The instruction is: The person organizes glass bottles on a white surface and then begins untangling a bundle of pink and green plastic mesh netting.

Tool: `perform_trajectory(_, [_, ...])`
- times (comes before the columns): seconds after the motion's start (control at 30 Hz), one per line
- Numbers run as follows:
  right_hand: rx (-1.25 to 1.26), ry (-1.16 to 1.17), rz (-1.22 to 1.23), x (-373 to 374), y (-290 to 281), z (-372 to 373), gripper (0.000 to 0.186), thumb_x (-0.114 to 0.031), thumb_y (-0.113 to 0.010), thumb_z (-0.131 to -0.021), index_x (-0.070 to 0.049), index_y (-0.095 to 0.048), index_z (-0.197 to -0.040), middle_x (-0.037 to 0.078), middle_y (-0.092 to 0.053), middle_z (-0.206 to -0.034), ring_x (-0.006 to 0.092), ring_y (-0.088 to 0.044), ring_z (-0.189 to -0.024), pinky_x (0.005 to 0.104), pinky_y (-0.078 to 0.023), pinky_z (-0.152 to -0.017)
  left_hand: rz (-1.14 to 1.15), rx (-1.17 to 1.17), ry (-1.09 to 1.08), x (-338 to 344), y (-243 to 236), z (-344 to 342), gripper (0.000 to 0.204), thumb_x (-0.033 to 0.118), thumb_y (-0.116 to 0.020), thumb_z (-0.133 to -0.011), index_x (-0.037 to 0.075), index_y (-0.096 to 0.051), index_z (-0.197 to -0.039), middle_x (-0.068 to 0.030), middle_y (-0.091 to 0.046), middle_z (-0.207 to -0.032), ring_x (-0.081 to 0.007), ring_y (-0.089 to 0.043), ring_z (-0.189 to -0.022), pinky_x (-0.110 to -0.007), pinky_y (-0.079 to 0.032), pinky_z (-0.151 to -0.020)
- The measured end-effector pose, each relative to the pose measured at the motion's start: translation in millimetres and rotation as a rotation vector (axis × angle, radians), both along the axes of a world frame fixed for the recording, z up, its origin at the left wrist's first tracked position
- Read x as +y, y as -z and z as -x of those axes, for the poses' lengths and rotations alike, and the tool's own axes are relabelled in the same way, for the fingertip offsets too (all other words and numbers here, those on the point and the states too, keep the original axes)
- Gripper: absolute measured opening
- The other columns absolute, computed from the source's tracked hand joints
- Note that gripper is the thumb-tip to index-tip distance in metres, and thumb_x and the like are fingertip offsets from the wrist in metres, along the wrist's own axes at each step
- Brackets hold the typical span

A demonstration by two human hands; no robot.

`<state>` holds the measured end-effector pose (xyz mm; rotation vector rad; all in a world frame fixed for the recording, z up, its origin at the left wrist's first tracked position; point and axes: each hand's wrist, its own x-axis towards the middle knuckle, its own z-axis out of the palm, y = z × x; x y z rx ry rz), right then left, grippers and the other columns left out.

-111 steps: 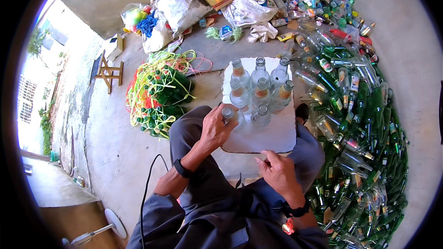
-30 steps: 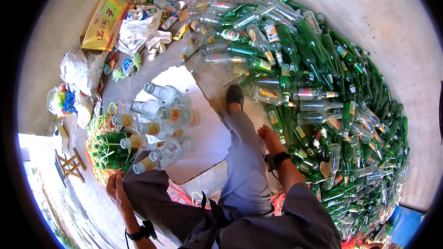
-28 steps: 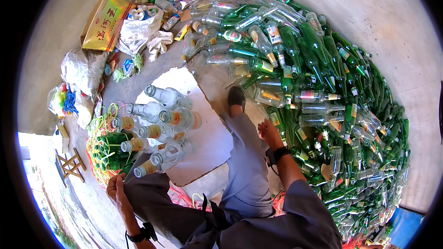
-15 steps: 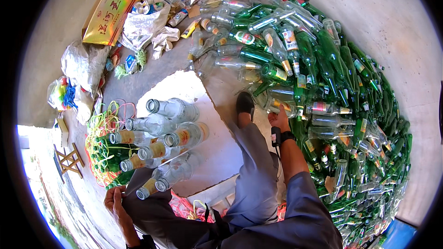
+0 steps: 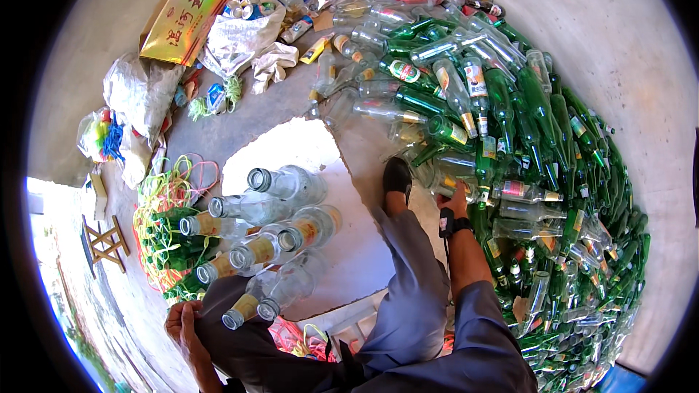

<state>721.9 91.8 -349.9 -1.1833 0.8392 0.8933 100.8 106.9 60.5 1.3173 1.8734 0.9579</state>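
Note:
My right hand (image 5: 454, 202) reaches into the edge of the bottle pile, its fingers closed around a clear glass bottle (image 5: 443, 183) that is partly hidden. Resting beside my left knee, my left hand (image 5: 183, 324) has its fingers curled together. Whatever they pinch is too thin to make out. Several clear glass bottles (image 5: 291, 183) lie bunched on a white board (image 5: 346, 276) between the two hands, mouths toward my left. Some of these bottles carry yellowish labels.
A large heap of green and clear bottles (image 5: 539, 102) fills the right side. Green bottles in a string net (image 5: 171, 244) sit at left. A gold box (image 5: 186, 18), a white sack (image 5: 240, 40) and plastic bags (image 5: 142, 98) stand at far left, near a small wooden stool (image 5: 105, 244).
The view has shifted slightly, so the scene sits further right. My right hand has moved a little nearer and closed on the bottle. A thin pale strand by my left hand no longer shows clearly.

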Motion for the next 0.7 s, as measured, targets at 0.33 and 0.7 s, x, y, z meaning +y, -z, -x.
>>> perform_trajectory(0.33, [-0.079,-0.015,-0.134,-36,-14,28,0.050,-0.048,-0.076,-0.078,-0.016,-0.057,-0.112,0.006,-0.062,-0.100,0.0237,-0.061,-0.085,0.0364,-0.053,-0.064,0.001,0.009,0.069,-2,-1,0,0.027,0.023,-0.060,-0.096,-0.001,-0.068,-0.086,-0.0061,-0.067,-0.080,-0.0104,-0.054,-0.073,-0.026,-0.043,-0.073])
perform_trajectory(0.7, [-0.106,0.010,-0.262,-94,-74,65,0.043,-0.041,-0.074,-0.084,-0.019,-0.057,-0.116,0.000,-0.063,-0.111,0.0198,-0.064,-0.094,0.0328,-0.054,-0.069,-0.026,-0.022,0.129,-7,1,7,0.024,0.021,-0.060,-0.095,-0.001,-0.070,-0.089,-0.0056,-0.069,-0.082,-0.0120,-0.061,-0.078,-0.027,-0.048,-0.075])
